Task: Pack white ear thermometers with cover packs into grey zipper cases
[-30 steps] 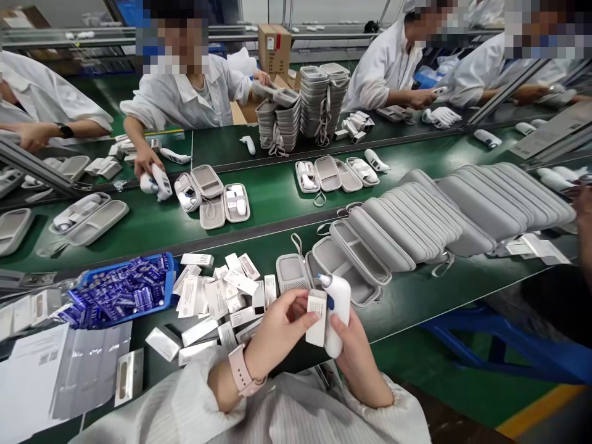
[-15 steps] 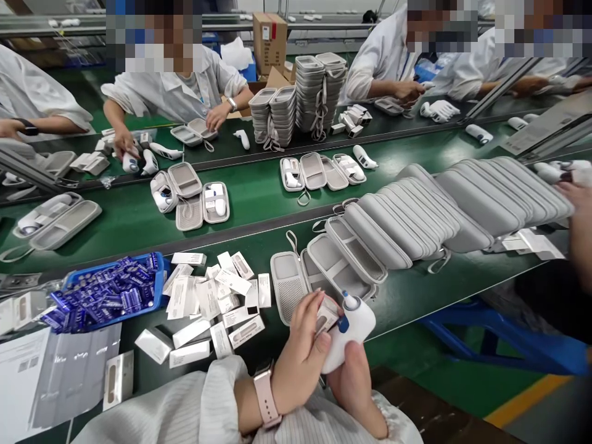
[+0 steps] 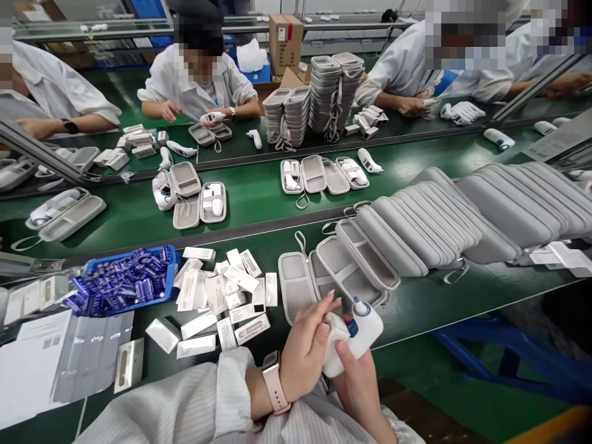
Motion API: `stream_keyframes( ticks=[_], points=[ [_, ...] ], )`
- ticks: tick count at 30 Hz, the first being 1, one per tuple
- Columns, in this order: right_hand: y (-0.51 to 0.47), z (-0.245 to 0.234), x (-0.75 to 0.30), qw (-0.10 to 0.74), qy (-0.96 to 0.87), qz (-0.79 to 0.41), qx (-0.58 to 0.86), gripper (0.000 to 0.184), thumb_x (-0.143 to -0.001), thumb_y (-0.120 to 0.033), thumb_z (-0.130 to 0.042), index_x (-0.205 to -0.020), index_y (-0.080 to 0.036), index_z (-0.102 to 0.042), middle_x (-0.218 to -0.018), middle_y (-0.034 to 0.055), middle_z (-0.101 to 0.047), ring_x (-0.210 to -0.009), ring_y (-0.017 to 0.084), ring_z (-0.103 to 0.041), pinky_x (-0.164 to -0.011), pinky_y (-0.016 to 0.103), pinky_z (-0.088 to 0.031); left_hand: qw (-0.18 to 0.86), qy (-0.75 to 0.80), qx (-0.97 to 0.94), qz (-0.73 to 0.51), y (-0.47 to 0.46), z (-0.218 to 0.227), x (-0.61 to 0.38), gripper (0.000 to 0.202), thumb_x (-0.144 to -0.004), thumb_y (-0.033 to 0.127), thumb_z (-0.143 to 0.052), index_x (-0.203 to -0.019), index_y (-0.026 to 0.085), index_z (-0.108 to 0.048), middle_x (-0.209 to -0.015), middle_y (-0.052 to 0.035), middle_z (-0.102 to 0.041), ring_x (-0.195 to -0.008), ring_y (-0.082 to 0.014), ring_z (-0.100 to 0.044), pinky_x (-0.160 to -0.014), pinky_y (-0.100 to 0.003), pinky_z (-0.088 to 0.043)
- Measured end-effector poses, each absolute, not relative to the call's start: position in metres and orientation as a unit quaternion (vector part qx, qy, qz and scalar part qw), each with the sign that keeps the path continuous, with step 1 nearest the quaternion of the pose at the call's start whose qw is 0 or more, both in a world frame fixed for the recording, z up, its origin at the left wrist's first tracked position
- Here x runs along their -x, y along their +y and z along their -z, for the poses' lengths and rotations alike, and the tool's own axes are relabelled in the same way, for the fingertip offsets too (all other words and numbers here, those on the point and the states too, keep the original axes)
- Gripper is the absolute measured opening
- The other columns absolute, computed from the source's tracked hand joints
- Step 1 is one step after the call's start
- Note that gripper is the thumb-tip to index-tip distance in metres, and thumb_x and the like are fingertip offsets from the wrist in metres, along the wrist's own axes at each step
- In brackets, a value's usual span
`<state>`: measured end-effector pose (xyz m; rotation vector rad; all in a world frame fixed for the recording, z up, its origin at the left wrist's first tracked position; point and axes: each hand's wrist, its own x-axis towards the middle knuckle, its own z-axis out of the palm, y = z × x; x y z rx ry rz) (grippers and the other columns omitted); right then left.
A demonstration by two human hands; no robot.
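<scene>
My right hand is wrapped around a white thermometer with a blue button, holding it tilted at the table's near edge. My left hand, with a pink watch on the wrist, pinches a small white box against the thermometer's side. Just beyond them lies an open grey case, the first of a row of open grey cases.
Small white boxes lie scattered left of the case, beside a blue tray of batteries and leaflets. Closed grey cases overlap to the right. Open cases with thermometers ride the green belt. Workers in white coats sit opposite, by stacked cases.
The thermometer has gone from upright to tilted and come lower, toward my body. My left hand has brought the white box from alongside it to pressed on its side.
</scene>
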<state>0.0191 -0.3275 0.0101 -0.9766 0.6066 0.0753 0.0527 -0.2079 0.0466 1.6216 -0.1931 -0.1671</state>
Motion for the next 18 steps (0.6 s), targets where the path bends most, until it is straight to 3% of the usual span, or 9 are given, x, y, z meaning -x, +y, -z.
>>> stream_keyframes(
  ticks=[4,7,10,12,14,18],
  points=[
    [-0.339,-0.009,-0.021,0.827,0.287,-0.036,0.482,0.062,-0.059,-0.037,-0.090,-0.113,-0.025,-0.061,-0.105,0.0070,-0.076,-0.097,0.030,-0.073,-0.087,0.045,-0.059,0.647,-0.102,-0.748,0.112,-0.214,-0.045,-0.057,0.055,-0.106,0.046,-0.026,-0.155,0.023,-0.029,-0.151,-0.0109,-0.047,-0.141,-0.0227,-0.041,-0.119,-0.043,-0.031],
    [-0.353,-0.004,-0.025,0.816,0.284,-0.020,0.503,0.062,-0.056,-0.036,-0.090,-0.110,-0.026,-0.060,-0.102,0.0065,-0.077,-0.093,0.030,-0.074,-0.083,0.044,-0.061,0.564,-0.167,-0.800,0.118,-0.210,-0.036,-0.067,0.060,-0.104,0.052,-0.023,-0.154,0.020,-0.032,-0.151,-0.0139,-0.045,-0.141,-0.0248,-0.040,-0.117,-0.046,-0.034],
    [-0.366,0.003,-0.034,0.792,0.264,-0.013,0.550,0.058,-0.061,-0.039,-0.088,-0.109,-0.024,-0.058,-0.098,0.0092,-0.077,-0.089,0.033,-0.075,-0.079,0.047,-0.062,0.404,-0.210,-0.888,0.060,-0.198,-0.012,-0.074,0.065,-0.098,0.062,-0.038,-0.151,0.024,-0.040,-0.153,-0.0148,-0.042,-0.142,-0.0341,-0.037,-0.117,-0.057,-0.028],
    [-0.371,0.008,-0.043,0.773,0.236,-0.029,0.589,0.058,-0.062,-0.040,-0.087,-0.110,-0.023,-0.058,-0.098,0.0119,-0.077,-0.091,0.035,-0.075,-0.080,0.050,-0.061,0.302,-0.224,-0.926,0.029,-0.190,0.009,-0.073,0.076,-0.089,0.066,-0.054,-0.152,0.027,-0.037,-0.160,-0.0165,-0.032,-0.147,-0.0407,-0.028,-0.118,-0.062,-0.023],
    [-0.371,0.014,-0.053,0.752,0.200,-0.062,0.624,0.062,-0.061,-0.040,-0.089,-0.111,-0.021,-0.059,-0.100,0.0137,-0.077,-0.093,0.037,-0.074,-0.083,0.052,-0.060,0.239,-0.233,-0.943,0.013,-0.182,0.025,-0.068,0.081,-0.087,0.062,-0.061,-0.154,0.028,-0.033,-0.163,-0.0173,-0.024,-0.149,-0.0417,-0.022,-0.118,-0.060,-0.023],
    [-0.361,0.023,-0.072,0.708,0.163,-0.075,0.683,0.067,-0.057,-0.041,-0.091,-0.113,-0.020,-0.061,-0.104,0.0140,-0.077,-0.097,0.036,-0.073,-0.087,0.051,-0.059,0.173,-0.233,-0.957,-0.016,-0.166,0.035,-0.047,0.067,-0.093,0.052,-0.057,-0.152,0.027,-0.036,-0.163,-0.0168,-0.027,-0.148,-0.0392,-0.028,-0.118,-0.054,-0.027]
  ],
)
